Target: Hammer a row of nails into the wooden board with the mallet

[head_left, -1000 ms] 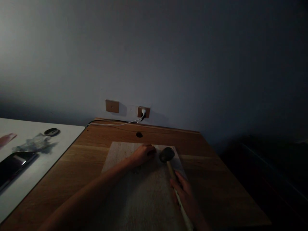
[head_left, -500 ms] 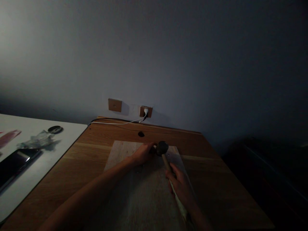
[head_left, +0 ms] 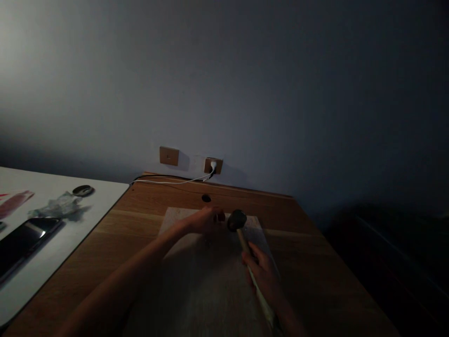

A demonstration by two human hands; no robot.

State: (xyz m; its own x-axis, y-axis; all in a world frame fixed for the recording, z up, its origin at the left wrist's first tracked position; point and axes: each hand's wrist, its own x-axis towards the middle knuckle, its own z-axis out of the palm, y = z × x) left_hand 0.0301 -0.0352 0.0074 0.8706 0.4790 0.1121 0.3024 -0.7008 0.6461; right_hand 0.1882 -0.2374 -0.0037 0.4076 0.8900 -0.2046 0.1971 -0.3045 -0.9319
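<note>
My right hand (head_left: 263, 269) is wrapped round the pale handle of a mallet (head_left: 237, 221). Its dark, rounded head is over the far part of a pale wooden board (head_left: 210, 290). Just left of the mallet head, my left hand (head_left: 205, 220) hovers at or on the board with its fingers bent together. Dim light and the small size hide what, if anything, is between those fingertips. Tiny marks show on the board near the left hand, too small to name.
The board lies on a wooden table (head_left: 115, 243). On a white table (head_left: 21, 299) at left are a phone (head_left: 28, 243), crumpled clear plastic (head_left: 59, 206), a round dark object (head_left: 83, 191) and a red-and-clear packet (head_left: 16, 202). Cables (head_left: 168, 181) run to a wall socket (head_left: 218, 166).
My left hand has drawn slightly left, away from the mallet head, so a gap shows between them. My right hand and the mallet have hardly moved.
</note>
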